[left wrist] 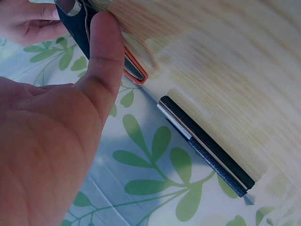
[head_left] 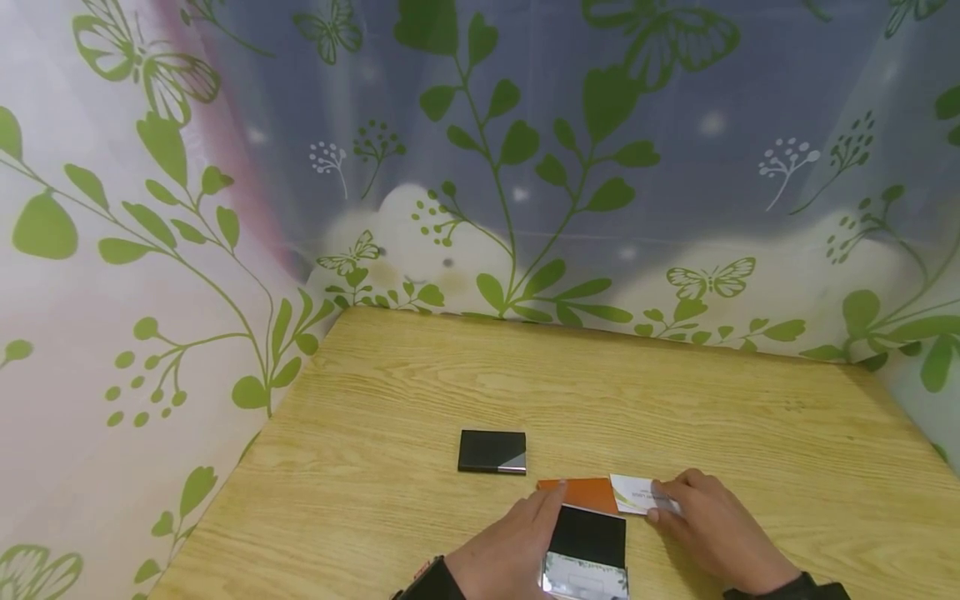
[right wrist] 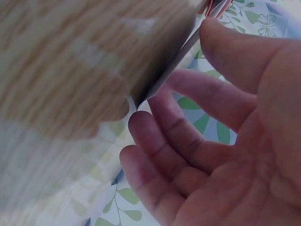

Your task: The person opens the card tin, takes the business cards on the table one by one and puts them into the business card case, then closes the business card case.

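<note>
My left hand (head_left: 510,542) holds an opened card case (head_left: 591,533) by its left side. The case shows a black inner face and a shiny part nearer me, with a leafy pattern visible on it. Just beyond lies an orange flat piece (head_left: 577,492); whether it belongs to that case I cannot tell. My right hand (head_left: 716,529) pinches a white printed card (head_left: 632,493) whose left end meets the orange piece. In the right wrist view the card (right wrist: 171,66) is seen nearly edge-on by the thumb, the other fingers loosely bent.
A closed black card case (head_left: 487,451) with a silver corner lies on the wooden table (head_left: 375,400), beyond my left hand. Cloth (head_left: 487,208) printed with green leaves and butterflies hangs behind the table and along its left side.
</note>
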### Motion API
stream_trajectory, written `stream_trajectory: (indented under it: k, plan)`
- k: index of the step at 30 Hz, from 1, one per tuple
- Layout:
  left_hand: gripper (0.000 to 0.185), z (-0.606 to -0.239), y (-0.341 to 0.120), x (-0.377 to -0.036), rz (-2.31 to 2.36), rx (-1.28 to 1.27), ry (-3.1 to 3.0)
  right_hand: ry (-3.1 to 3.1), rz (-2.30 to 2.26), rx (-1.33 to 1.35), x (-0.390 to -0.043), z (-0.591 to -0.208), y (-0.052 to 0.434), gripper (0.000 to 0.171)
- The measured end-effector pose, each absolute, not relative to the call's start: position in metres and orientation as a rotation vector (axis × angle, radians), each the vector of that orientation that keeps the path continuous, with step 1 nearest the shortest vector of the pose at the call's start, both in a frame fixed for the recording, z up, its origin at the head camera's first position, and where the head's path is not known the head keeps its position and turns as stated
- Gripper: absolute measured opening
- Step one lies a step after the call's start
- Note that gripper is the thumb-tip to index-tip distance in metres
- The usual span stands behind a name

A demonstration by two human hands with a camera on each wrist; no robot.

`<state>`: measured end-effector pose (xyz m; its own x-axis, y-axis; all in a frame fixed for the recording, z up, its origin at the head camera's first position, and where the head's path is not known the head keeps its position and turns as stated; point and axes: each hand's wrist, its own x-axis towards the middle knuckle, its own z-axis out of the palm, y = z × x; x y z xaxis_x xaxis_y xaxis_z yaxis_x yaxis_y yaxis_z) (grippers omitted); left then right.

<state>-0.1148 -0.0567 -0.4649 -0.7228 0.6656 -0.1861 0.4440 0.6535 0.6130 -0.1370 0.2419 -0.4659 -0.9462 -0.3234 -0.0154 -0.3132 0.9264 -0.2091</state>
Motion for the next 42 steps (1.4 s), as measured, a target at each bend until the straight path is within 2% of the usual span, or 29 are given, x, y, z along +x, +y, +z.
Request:
stream_trajectory:
  k: [5,12,18,26,31,42]
  plan:
    - [0.127,-0.464,-0.057,-0.115,0.776,0.866,2.466,3.083,-0.272,-0.538,-0.135,-0.464,0.242,0.038]
    - [0.127,-0.464,-0.058,-0.115,0.764,0.879,2.472,3.242,-0.371,-0.464,-0.132,-0.461,0.243,0.016]
    - [0.126,-0.464,-0.058,-0.115,0.779,0.859,2.456,3.345,-0.454,-0.39,-0.132,-0.457,0.245,0.016]
    - [0.127,-0.465,-0.059,-0.114,0.784,0.871,2.467,3.297,-0.514,-0.226,-0.134,-0.451,0.249,0.024]
    - [0.127,-0.465,-0.059,-0.114,0.792,0.863,2.461,3.273,-0.733,-0.191,-0.131,-0.45,0.246,0.027]
    - [0.131,-0.463,-0.058,-0.114,0.782,0.829,2.462,3.013,-1.545,-0.333,-0.121,-0.445,0.226,0.013]
